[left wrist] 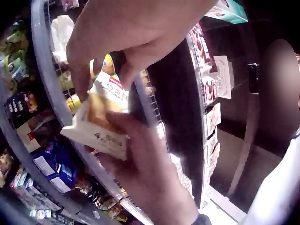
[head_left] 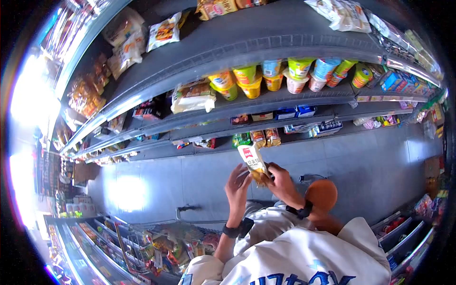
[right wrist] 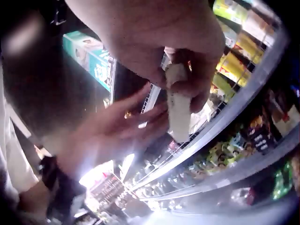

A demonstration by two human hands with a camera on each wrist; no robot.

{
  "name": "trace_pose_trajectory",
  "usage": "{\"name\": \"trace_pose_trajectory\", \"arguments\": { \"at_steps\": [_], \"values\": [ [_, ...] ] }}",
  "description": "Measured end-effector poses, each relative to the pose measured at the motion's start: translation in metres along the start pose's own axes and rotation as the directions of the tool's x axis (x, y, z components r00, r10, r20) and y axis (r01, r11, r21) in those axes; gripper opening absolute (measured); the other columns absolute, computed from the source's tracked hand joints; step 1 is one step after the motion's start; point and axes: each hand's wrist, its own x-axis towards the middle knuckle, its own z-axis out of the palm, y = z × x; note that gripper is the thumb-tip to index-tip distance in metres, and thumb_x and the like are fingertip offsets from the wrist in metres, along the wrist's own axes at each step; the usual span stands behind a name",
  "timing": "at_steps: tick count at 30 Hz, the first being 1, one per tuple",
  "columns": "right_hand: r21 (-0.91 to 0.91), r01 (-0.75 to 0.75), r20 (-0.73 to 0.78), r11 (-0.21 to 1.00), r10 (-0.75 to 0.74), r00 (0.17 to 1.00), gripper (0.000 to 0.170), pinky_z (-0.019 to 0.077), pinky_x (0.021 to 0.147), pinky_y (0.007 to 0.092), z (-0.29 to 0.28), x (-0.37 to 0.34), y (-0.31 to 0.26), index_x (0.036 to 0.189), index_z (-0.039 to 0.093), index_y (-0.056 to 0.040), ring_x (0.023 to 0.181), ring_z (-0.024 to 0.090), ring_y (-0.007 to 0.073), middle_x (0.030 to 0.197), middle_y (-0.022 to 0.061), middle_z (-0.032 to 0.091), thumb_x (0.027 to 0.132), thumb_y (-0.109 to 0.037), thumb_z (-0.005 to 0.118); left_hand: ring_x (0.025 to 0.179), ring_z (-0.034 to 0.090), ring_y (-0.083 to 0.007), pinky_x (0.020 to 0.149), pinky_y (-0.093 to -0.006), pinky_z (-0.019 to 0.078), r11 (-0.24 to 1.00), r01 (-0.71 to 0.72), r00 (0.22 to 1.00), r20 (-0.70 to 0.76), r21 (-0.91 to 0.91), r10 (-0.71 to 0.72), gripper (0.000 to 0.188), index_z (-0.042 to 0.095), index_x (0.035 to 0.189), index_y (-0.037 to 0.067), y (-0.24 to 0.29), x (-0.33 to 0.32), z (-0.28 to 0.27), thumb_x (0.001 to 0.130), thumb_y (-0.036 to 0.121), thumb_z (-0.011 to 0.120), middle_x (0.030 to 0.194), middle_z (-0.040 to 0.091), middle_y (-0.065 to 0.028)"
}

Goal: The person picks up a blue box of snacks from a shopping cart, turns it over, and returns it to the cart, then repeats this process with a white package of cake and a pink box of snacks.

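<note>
A white and golden snack packet (head_left: 253,159) with a red label and dark lettering is held up in front of the person's body. My right hand (head_left: 283,184) grips its lower right side. In the right wrist view, the right hand's (right wrist: 183,51) fingers and thumb pinch the packet (right wrist: 179,110), seen edge-on. My left hand (head_left: 237,186) is at the packet's left side, its fingers spread and fairly straight, fingertips right at the edge. From the left wrist view, the packet (left wrist: 105,115) lies between both hands, its printed face partly covered by the right hand (left wrist: 145,164).
Ahead are dark shelves (head_left: 266,40) with bagged snacks, a row of colourful cups (head_left: 247,83), and boxes (head_left: 327,128) lower down. Grey floor (head_left: 209,171) lies below. A basket or cart of packets (head_left: 175,247) is at lower left, and a round brown seat (head_left: 323,194) to the right.
</note>
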Motion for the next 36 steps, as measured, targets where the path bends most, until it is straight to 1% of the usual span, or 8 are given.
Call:
{"name": "trace_pose_trajectory", "arguments": {
  "at_steps": [3, 7, 15, 19, 24, 31, 35, 36],
  "values": [
    [-0.26, 0.317, -0.07, 0.912, -0.345, 0.936, 0.036, 0.0466, 0.079, 0.0416, 0.003, 0.006, -0.02, 0.108, 0.054, -0.0009, 0.093, 0.053, 0.0357, 0.096, 0.0191, 0.056, 0.078, -0.017, 0.064, 0.093, 0.057, -0.012, 0.077, -0.0243, 0.0464, 0.994, 0.059, 0.994, 0.101, -0.087, -0.05, 0.036, 0.051, 0.119, -0.005, -0.005, 0.008, 0.008, 0.089, 0.014, 0.059, 0.102, 0.061, -0.0088],
    [-0.155, 0.255, 0.081, 0.954, -0.245, 0.966, 0.059, 0.0412, 0.092, 0.0435, -0.004, 0.002, -0.042, 0.128, 0.044, -0.0025, 0.107, 0.046, 0.0361, 0.124, 0.0171, 0.047, 0.072, -0.008, 0.065, 0.087, 0.055, -0.0088, 0.071, -0.0233, 0.0444, 0.982, 0.178, 0.984, 0.019, -0.059, -0.178, 0.025, 0.055, 0.105, -0.002, -0.004, 0.025, -0.002, 0.092, 0.019, 0.054, 0.095, 0.06, -0.0046],
    [0.131, -0.262, 0.109, 0.956, 0.249, 0.962, 0.048, 0.0497, 0.071, 0.0387, -0.018, 0.019, -0.045, 0.119, 0.05, -0.0015, 0.088, 0.062, 0.0313, 0.114, 0.0212, 0.054, 0.077, -0.017, 0.066, 0.09, 0.058, -0.0142, 0.076, -0.0271, 0.0459, 0.942, 0.285, 0.922, 0.318, -0.179, -0.219, 0.038, 0.039, 0.123, 0.0, 0.018, 0.055, -0.011, 0.09, 0.011, 0.055, 0.101, 0.059, -0.008],
    [-0.234, 0.065, -0.268, 0.97, -0.128, 0.955, 0.044, 0.0506, 0.068, 0.0388, 0.009, 0.021, -0.058, 0.114, 0.053, -0.0016, 0.081, 0.063, 0.032, 0.104, 0.0157, 0.056, 0.073, -0.011, 0.066, 0.093, 0.056, -0.0154, 0.08, -0.0265, 0.0449, 0.921, 0.174, 0.952, 0.299, -0.35, -0.066, 0.037, 0.038, 0.122, 0.0, 0.017, 0.055, -0.013, 0.091, 0.013, 0.054, 0.101, 0.059, -0.0063],
    [-0.244, 0.298, 0.139, 0.923, -0.271, 0.953, 0.036, 0.052, 0.069, 0.0338, 0.045, 0.032, -0.072, 0.107, 0.06, -0.0038, 0.086, 0.062, 0.0248, 0.112, 0.0081, 0.052, 0.074, -0.016, 0.068, 0.091, 0.057, -0.0132, 0.078, -0.0263, 0.0465, 0.876, 0.325, 0.925, 0.311, -0.357, -0.217, 0.031, 0.052, 0.116, 0.0, -0.007, 0.054, -0.069, 0.091, 0.018, 0.055, 0.1, 0.059, -0.0039],
    [0.285, -0.038, 0.273, 0.958, -0.044, 0.961, 0.049, 0.0479, 0.072, 0.0286, 0.078, 0.083, -0.035, 0.118, 0.055, -0.0077, 0.085, 0.058, 0.0158, 0.106, 0.0064, 0.057, 0.076, -0.026, 0.072, 0.073, 0.054, -0.0092, 0.067, -0.0266, 0.046, 0.939, 0.313, 0.854, 0.389, 0.145, -0.345, 0.027, 0.06, 0.098, -0.004, -0.003, 0.052, -0.134, 0.086, 0.02, 0.063, 0.084, 0.061, -0.0013],
    [-0.037, -0.342, 0.789, 0.939, 0.238, 0.566, 0.037, 0.0469, 0.072, 0.0259, 0.077, 0.102, 0.036, 0.107, 0.058, -0.0035, 0.082, 0.055, 0.0106, 0.092, 0.0009, 0.06, 0.076, -0.015, 0.073, 0.068, 0.052, -0.0082, 0.063, -0.0269, 0.0448, 0.946, 0.308, 0.86, 0.394, 0.105, -0.324, 0.03, 0.061, 0.095, -0.005, -0.012, 0.052, -0.131, 0.082, 0.022, 0.065, 0.075, 0.06, -0.0031],
    [0.098, -0.403, 0.748, 0.91, 0.199, 0.633, 0.028, 0.047, 0.07, 0.0254, 0.076, 0.102, 0.042, 0.098, 0.06, -0.0007, 0.076, 0.057, 0.0108, 0.084, 0.0016, 0.062, 0.075, -0.011, 0.072, 0.068, 0.053, -0.0103, 0.064, -0.0284, 0.045, 0.816, 0.291, 0.835, 0.283, 0.5, -0.471, 0.031, 0.061, 0.096, -0.006, -0.015, 0.059, -0.117, 0.084, 0.023, 0.063, 0.073, 0.06, -0.0072]
  ]
}}
